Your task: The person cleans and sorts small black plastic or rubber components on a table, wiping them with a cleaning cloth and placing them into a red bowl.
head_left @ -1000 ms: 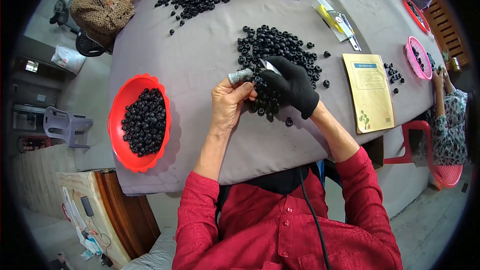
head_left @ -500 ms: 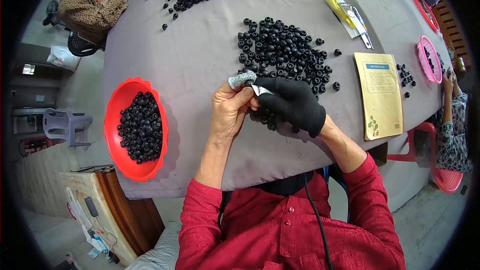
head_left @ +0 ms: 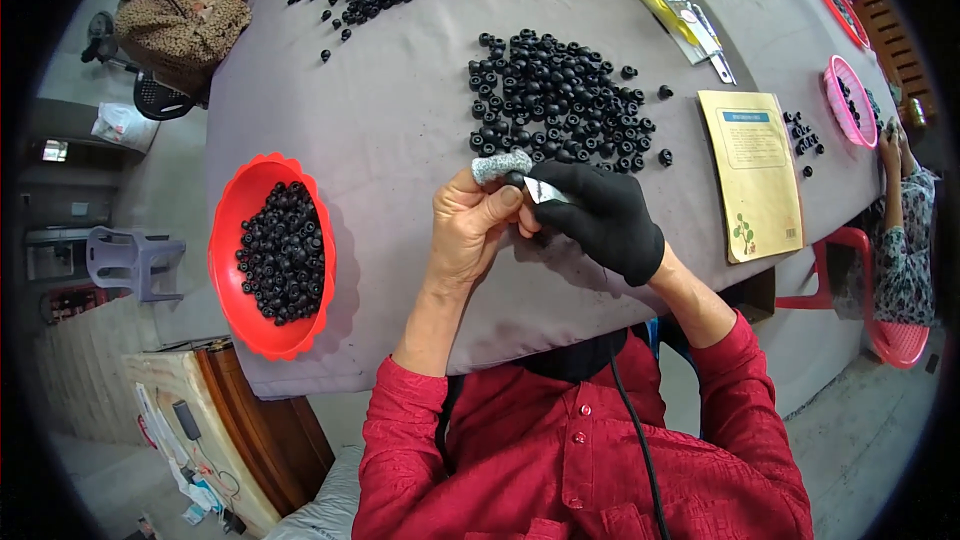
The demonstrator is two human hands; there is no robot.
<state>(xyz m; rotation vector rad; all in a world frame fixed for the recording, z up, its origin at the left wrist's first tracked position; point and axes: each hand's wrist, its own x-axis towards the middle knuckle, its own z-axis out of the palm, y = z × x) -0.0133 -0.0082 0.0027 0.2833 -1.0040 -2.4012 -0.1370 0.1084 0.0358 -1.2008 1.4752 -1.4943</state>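
My bare left hand [head_left: 466,232] is closed in a pinch, with a speckled grey sleeve [head_left: 500,167] around its index finger. Between its fingertips sits a small round black part [head_left: 515,179], mostly covered by the fingers. Against that part, my right hand [head_left: 612,222] in a black glove grips a thin, shiny silver blade-like piece [head_left: 546,192]. Both hands meet just above the table, on the near side of a loose pile of similar black parts [head_left: 560,105]. At left stands a red scalloped bowl [head_left: 226,250] holding many more of them.
Right of the pile lie a yellow-beige booklet [head_left: 755,190] and a packet with a silver-and-yellow tool [head_left: 690,25]. Farther right are a few scattered parts [head_left: 803,133] and a pink basket [head_left: 866,139]. Other people sit at upper left [head_left: 180,20] and far right [head_left: 905,240].
Both hands, still together, have drawn slightly nearer and to the right, away from the pile. The gloved hand has lowered a little with the blade-like piece; the view has shifted slightly.
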